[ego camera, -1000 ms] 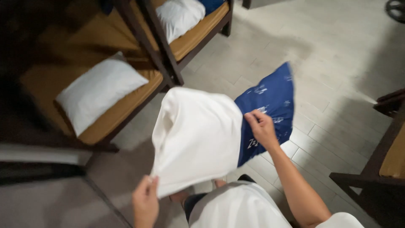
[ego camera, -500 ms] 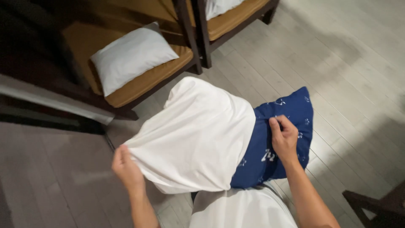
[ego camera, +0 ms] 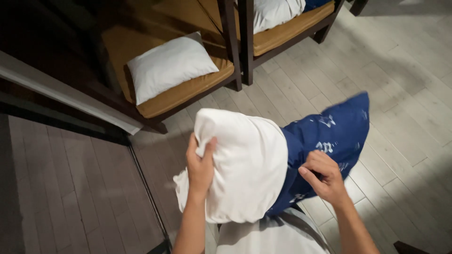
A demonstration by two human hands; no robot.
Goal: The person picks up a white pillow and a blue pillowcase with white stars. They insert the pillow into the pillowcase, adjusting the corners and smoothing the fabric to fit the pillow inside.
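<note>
I hold a white pillow (ego camera: 245, 164) in front of me, its right end inside a dark blue patterned pillowcase (ego camera: 329, 136). My left hand (ego camera: 200, 164) grips the bare left side of the pillow, fingers pressed into the fabric. My right hand (ego camera: 322, 176) pinches the open edge of the blue pillowcase where it meets the pillow. The pillow hangs above the floor, close to my body.
A dark wooden chair with a tan seat cushion (ego camera: 174, 94) carries a white pillow (ego camera: 167, 66) at upper left. A second chair (ego camera: 287, 28) beside it holds another white pillow. Pale plank floor (ego camera: 405, 80) spreads to the right; a dark floor track (ego camera: 146, 188) runs at left.
My left hand has moved from the pillow's lower left corner up onto its side. The blue pillowcase has shifted further right and up, and the view has tilted toward the chairs.
</note>
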